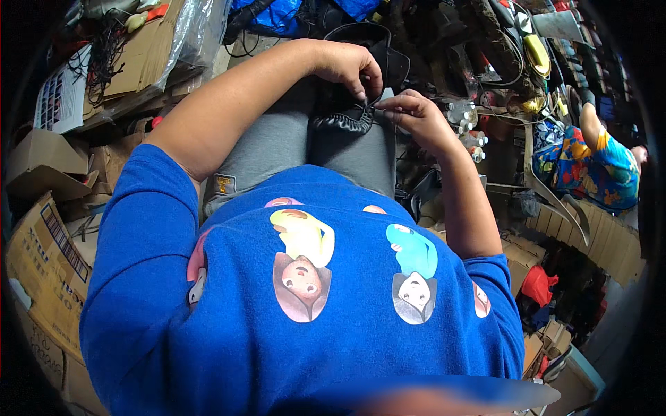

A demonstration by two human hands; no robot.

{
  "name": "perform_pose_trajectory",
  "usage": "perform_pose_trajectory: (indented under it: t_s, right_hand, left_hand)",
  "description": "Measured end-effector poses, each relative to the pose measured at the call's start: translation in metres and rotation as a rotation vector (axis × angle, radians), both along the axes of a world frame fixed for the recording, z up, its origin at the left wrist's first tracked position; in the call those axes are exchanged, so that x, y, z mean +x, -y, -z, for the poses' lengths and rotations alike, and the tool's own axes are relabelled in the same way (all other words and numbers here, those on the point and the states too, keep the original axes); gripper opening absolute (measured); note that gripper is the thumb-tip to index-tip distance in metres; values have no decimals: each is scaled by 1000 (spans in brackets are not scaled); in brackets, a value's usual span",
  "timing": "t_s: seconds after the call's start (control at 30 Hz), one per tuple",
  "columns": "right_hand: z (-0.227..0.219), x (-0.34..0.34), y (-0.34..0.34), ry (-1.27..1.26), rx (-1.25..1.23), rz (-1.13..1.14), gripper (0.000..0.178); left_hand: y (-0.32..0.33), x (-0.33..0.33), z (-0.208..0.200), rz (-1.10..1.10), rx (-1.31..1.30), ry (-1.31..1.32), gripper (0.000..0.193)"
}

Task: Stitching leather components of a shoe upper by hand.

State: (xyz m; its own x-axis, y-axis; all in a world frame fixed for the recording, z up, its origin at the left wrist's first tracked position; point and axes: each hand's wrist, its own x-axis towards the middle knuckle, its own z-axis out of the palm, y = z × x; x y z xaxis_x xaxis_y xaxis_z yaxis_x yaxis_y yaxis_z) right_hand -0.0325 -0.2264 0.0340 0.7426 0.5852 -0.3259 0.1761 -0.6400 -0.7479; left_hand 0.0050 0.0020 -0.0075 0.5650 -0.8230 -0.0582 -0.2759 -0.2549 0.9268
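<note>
Across my grey-clad thighs lies a black, shiny, leather-like piece [341, 123] with a puckered, gathered edge. A black strap loop [361, 28] curves beyond it, and I cannot tell whether the two are joined. My left hand [352, 68] reaches over from above, its fingers curled and the thumb pinching down at the piece's upper part. From the other side my right hand [415, 116] comes in with thumb and forefinger pressed together close to the same spot. Whatever lies between those right fingertips is too small to make out.
Cardboard boxes [48, 163] crowd the left side, below flattened cardboard under clear plastic [198, 41]. Several small bottles [475, 139] stand right of my right hand. Farther right, a person in a colourful shirt [590, 166] sits beside a wooden slatted surface [596, 239]. Blue plastic [277, 17] lies ahead.
</note>
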Motion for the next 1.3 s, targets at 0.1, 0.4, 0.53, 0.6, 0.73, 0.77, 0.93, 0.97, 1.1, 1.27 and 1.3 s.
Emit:
perform_pose_trajectory:
  t_s: [0.1,0.4,0.53,0.6,0.73,0.77,0.93,0.97,1.1,1.27,1.3]
  right_hand:
    - [4,7,3,-249,90,6,21]
    - [15,-3,-12,-1,148,44,13]
    - [8,-14,-9,160,75,29,17]
    - [5,-23,-6,203,25,33,24]
    - [7,-43,-11,533,-146,-44,33]
    - [8,-47,-12,532,-144,-42,33]
    - [15,-40,-6,366,-35,37,35]
    - [17,-34,-3,179,63,79,36]
    - [13,-9,3,65,77,-31,38]
    - [14,0,2,49,17,-58,38]
    - [16,0,4,70,37,-68,37]
  left_hand:
    - [0,-1,-2,-10,30,19,33]
    - [3,-19,-6,-286,157,317,30]
    - [-25,-39,2,-501,33,558,36]
    - [-32,-67,-9,-686,123,539,40]
    - [-27,-107,-16,-680,62,361,32]
    - [-25,-112,-13,-679,64,360,32]
    - [-18,-116,-8,-734,422,786,13]
    - [-18,-114,-8,-753,414,788,15]
    - [-19,-99,4,-724,162,651,17]
    - [-19,-98,6,-808,184,789,18]
    - [-20,-99,5,-807,183,789,18]
